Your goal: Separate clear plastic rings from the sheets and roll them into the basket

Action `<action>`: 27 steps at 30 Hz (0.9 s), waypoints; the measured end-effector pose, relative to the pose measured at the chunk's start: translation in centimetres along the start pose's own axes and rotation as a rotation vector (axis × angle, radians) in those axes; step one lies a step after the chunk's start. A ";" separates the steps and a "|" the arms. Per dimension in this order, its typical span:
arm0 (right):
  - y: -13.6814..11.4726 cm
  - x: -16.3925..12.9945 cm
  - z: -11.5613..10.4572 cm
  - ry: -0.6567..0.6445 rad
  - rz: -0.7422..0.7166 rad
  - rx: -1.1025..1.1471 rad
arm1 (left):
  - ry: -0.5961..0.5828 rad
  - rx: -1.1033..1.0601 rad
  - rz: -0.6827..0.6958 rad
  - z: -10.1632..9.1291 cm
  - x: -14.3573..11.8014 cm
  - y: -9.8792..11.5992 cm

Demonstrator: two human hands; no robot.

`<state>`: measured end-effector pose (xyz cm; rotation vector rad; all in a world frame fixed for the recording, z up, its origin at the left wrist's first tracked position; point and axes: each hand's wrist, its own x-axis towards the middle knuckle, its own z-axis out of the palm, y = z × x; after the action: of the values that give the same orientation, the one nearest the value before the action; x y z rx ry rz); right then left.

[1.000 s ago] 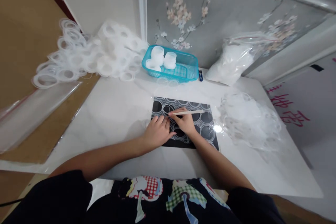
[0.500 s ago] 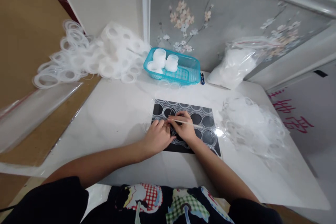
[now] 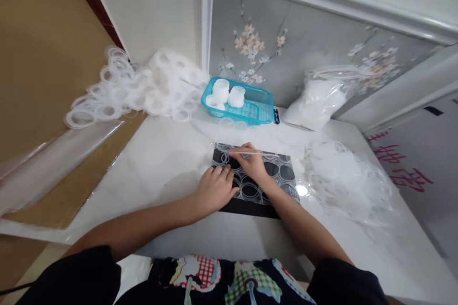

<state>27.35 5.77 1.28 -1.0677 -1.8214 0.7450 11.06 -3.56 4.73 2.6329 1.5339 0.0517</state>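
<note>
- The right hand (image 3: 251, 162) pinches a pale, slender stick (image 3: 272, 154) between bent thumb and fingers, the shaft reaching rightward above the knuckles.
- The left hand (image 3: 214, 188) lies palm down just beside it, fingers extended and slightly apart, fingertips over the left part of a black sheet (image 3: 246, 208); whether anything is pinned beneath them, one cannot tell.
- A thin, clear loop (image 3: 225, 157) shows at the right fingertips, near the sheet's upper left corner.
- The sheet, its surface patterned with clear ring outlines, lies flat on a white tabletop (image 3: 153, 162) under both hands, in front of the person's patterned dark garment (image 3: 203, 274).
- Beyond the hands, a blue plastic basket (image 3: 250, 111) holds white, cup-like pieces (image 3: 236, 97) at its left end; two clear rings (image 3: 240, 125) lie just in front.
- A small, dark blue tool (image 3: 276, 116) stands out beside the basket's right end, near a clear bag of white material (image 3: 317, 100).
- To the right spreads a heap of translucent scraps (image 3: 347, 181); to the far left, a pile of white rings (image 3: 153, 88) spills toward a brown surface (image 3: 36, 57).
- Blossoms decorate the grey wall panel (image 3: 304, 28) behind.
</note>
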 end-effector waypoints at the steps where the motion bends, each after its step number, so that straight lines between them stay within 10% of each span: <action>1: -0.1 -0.4 1.1 -0.068 0.022 0.075 | -0.021 0.028 -0.042 -0.1 -0.1 0.0; 9: 0.5 -0.5 2.9 -0.183 0.158 0.253 | -0.097 0.090 -0.089 0.2 -0.1 0.2; 15: 0.2 -0.4 2.0 0.307 0.168 0.114 | -0.064 0.108 -0.072 1.1 -0.2 0.4; 20: -0.4 -1.3 2.8 -0.057 0.112 0.071 | -0.063 0.120 -0.066 1.3 -0.1 0.4; 27: 0.0 -1.1 3.1 -0.184 0.140 0.131 | -0.072 0.131 -0.035 0.8 -0.2 0.4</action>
<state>24.82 4.64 -0.52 -1.0782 -1.8350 1.0616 11.35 -3.94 3.99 2.6721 1.6115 -0.1496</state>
